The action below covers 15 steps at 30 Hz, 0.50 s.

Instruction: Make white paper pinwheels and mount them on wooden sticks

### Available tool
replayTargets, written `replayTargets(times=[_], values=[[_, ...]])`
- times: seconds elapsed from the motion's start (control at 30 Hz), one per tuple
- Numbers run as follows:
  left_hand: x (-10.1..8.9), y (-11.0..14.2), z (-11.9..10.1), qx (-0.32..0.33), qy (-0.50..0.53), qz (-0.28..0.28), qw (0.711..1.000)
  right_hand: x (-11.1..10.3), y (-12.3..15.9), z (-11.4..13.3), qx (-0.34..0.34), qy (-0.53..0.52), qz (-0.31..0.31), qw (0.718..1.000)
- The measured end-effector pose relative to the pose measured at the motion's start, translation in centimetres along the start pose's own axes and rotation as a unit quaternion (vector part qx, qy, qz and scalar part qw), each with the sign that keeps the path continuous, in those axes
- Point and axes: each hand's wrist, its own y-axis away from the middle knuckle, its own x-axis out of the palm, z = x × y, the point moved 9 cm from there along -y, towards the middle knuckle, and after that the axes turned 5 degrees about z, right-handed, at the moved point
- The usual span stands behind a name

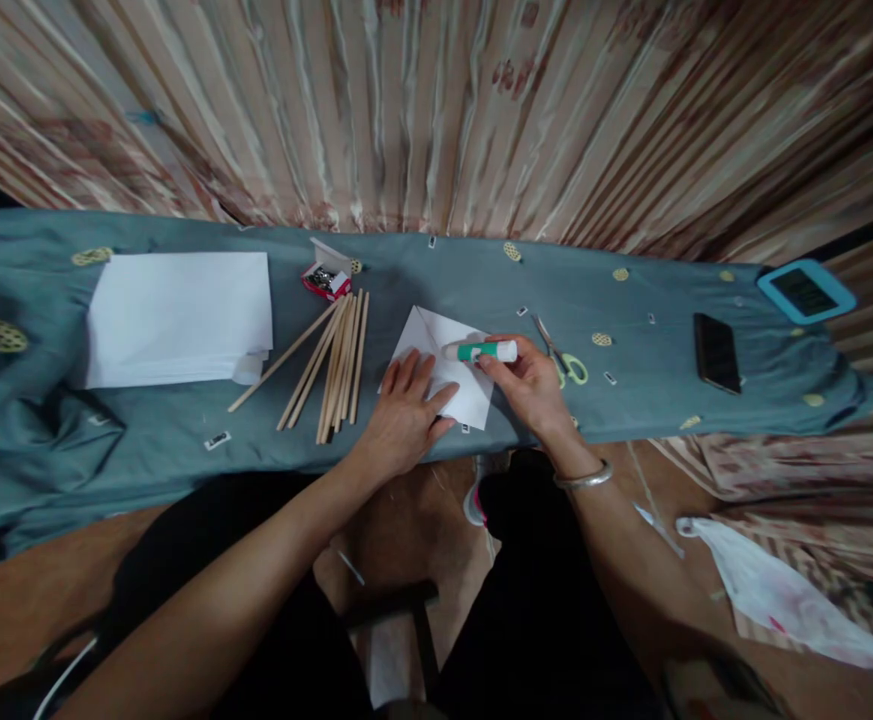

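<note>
"Head view: what is the left hand [400,422] doing?"

"It is lying palm down with fingers spread, resting on the paper [473,395] and gripping nothing."

"And the right hand [532,388]?"

"It is clasping the glue stick [481,351] between thumb and fingers. The stick is pointing left over the paper, near the left fingers; whether its tip is touching, I cannot tell."

"Where is the paper lying?"

"On the cloth [443,275], between the rods [359,358] and the scissors [552,345], showing creases."

"What else is lying about?"

"An open box [326,285] is sitting just beyond the rods, white sheets [181,320] are lying left of them, and a phone [716,352] is resting right of the scissors."
</note>
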Motion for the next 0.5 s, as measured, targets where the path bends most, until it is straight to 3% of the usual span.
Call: replayTargets(times=[0.3, 0.5], values=[[-0.2, 0.0, -0.3, 0.002, -0.026, 0.014, 1.0, -0.2, -0.5, -1.6, -0.009, 0.032, 0.01, 0.999], [-0.1, 0.0, -0.3, 0.005, -0.028, 0.012, 1.0, 0.2, 0.3, 0.3, -0.04, 0.192, 0.009, 0.98]])
